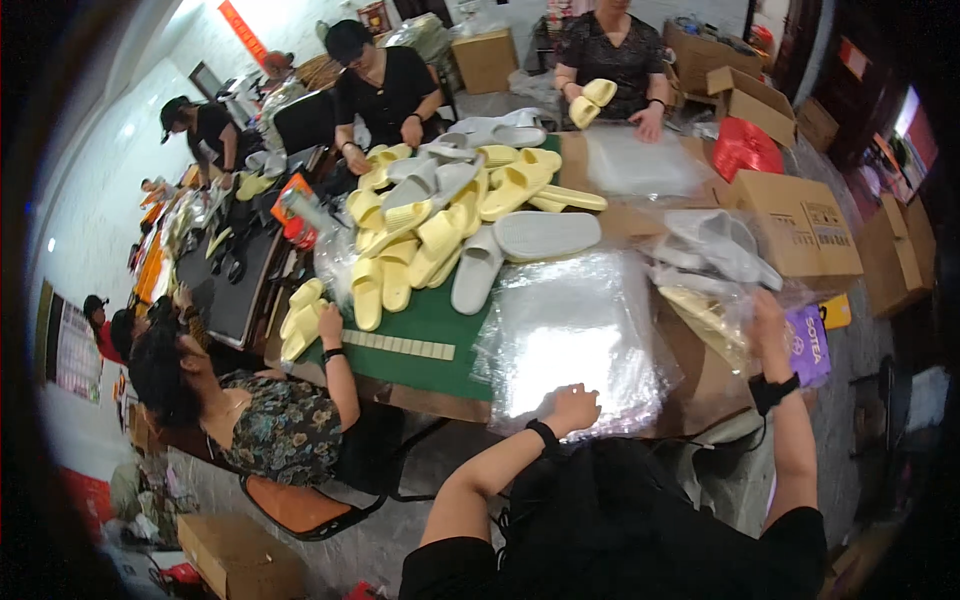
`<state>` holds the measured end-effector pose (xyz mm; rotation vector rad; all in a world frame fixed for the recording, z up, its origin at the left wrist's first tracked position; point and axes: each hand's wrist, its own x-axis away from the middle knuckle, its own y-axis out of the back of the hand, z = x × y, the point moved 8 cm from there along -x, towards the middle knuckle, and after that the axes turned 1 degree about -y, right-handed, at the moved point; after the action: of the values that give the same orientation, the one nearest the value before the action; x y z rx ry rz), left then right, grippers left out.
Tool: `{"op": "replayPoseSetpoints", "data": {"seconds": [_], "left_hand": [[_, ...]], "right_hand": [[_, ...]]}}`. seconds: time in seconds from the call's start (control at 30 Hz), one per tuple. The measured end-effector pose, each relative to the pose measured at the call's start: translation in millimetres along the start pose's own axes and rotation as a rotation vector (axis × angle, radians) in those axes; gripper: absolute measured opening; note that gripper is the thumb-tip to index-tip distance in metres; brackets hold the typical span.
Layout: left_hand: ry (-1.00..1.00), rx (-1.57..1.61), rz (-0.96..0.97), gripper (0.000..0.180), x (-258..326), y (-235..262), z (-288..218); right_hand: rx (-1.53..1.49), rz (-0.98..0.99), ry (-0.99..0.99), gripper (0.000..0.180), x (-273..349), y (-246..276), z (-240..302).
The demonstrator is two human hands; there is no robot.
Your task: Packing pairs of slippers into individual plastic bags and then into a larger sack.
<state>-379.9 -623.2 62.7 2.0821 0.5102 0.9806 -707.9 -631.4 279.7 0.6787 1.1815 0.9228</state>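
Observation:
My left hand (573, 408) rests at the near edge of a stack of clear plastic bags (570, 320), its fingers curled; whether a bag edge is pinched in them is unclear. To the right, my right hand (768, 328) grips the side of a clear plastic bag (735, 335) beside yellow slippers (703, 318). Grey slippers (712, 238) in clear plastic lie just beyond it. Left of the bag stack, loose yellow slippers (437, 235) and grey slippers (478, 270) are heaped on the green table mat (430, 312).
A cardboard box (795, 225) and purple packaging (806, 345) border my right side. A co-worker (285, 410) at the left handles yellow slippers (303, 318); another (612, 60) across the table holds a pair. More clear bags (645, 162) lie at the far side.

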Motion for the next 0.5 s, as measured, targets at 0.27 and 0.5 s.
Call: {"op": "replayPoseSetpoints", "data": {"seconds": [0.27,0.5], "left_hand": [[-0.219,0.073,0.017,0.044,33.9,-12.1,3.1],[-0.485,0.06,0.109,0.037,57.7,-22.9,-19.4]], "right_hand": [[-0.061,-0.198,-0.244,0.03,39.3,57.7,-25.3],[-0.208,-0.443,-0.417,0.026,110.0,157.1,17.1]]}}
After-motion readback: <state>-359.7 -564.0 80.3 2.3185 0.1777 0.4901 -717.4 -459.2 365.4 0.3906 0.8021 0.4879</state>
